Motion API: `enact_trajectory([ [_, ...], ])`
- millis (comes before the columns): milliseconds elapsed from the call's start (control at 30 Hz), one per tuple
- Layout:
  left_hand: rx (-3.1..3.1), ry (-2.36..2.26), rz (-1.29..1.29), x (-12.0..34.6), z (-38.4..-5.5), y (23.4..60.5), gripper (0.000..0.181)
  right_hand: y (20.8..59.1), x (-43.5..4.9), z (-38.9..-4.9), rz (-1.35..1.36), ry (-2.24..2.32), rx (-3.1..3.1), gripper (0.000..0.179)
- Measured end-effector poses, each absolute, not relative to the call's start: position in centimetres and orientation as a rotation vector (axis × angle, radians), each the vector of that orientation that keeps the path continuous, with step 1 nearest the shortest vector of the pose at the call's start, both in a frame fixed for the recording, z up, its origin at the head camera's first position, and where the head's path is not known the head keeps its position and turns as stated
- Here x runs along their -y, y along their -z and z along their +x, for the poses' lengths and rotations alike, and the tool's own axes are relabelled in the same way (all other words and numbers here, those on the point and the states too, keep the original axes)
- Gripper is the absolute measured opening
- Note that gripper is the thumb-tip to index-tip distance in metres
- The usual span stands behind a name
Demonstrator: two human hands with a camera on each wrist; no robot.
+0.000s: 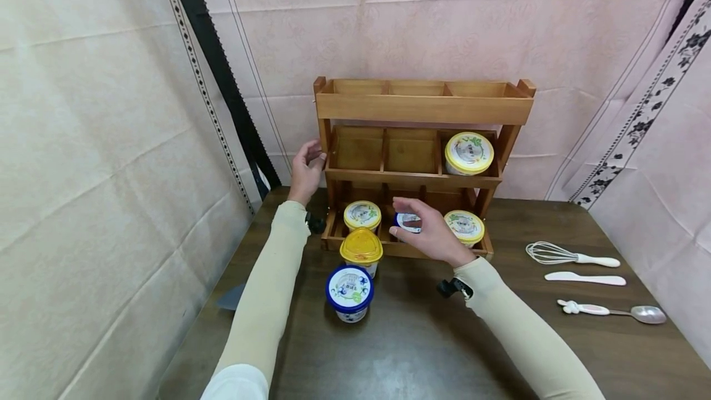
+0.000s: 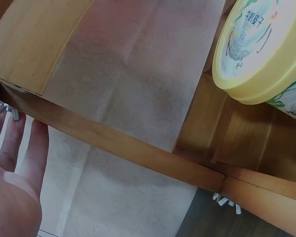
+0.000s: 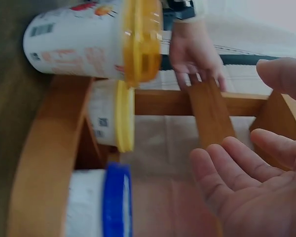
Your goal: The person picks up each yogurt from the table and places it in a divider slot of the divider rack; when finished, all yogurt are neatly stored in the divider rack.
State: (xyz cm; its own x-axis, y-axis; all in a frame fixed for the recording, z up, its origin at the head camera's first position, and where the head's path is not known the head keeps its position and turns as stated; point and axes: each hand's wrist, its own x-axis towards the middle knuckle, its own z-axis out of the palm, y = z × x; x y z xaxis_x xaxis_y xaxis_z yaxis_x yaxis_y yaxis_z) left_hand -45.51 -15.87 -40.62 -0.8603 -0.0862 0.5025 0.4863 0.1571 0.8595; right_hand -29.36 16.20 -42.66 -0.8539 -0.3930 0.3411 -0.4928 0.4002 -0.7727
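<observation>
A three-tier wooden rack (image 1: 424, 110) stands on the table. My left hand (image 1: 307, 171) is at its left side, straight fingers touching the side frame by the middle shelf; the thumb is mostly hidden. My right hand (image 1: 424, 231) hovers before the bottom shelf, fingers spread and holding nothing. Behind it, partly covered, a blue-lidded tub (image 3: 117, 205) sits in the middle compartment. Pale-yellow-lidded tubs stand bottom left (image 1: 362, 215), bottom right (image 1: 465, 227) and middle-shelf right (image 1: 469, 153). On the table before the rack are a deep-yellow-lidded tub (image 1: 361, 247) and another blue-lidded tub (image 1: 350, 289).
At the table's right lie a whisk (image 1: 555, 254), a white-handled knife (image 1: 586, 278) and a spoon (image 1: 647, 314). A flat dark object (image 1: 230, 298) shows partly beside my left sleeve. Cloth hangs behind and at both sides. Metal wing nuts (image 2: 227, 202) stick out from the rack's side.
</observation>
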Motion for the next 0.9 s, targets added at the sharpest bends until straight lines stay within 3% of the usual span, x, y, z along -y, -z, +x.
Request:
enact_trajectory([
  [900,2.067,1.746,-0.350,16.2,-45.2,39.2,0.037,47.5,-12.5,-30.0,0.866,-1.540,2.751,0.070],
])
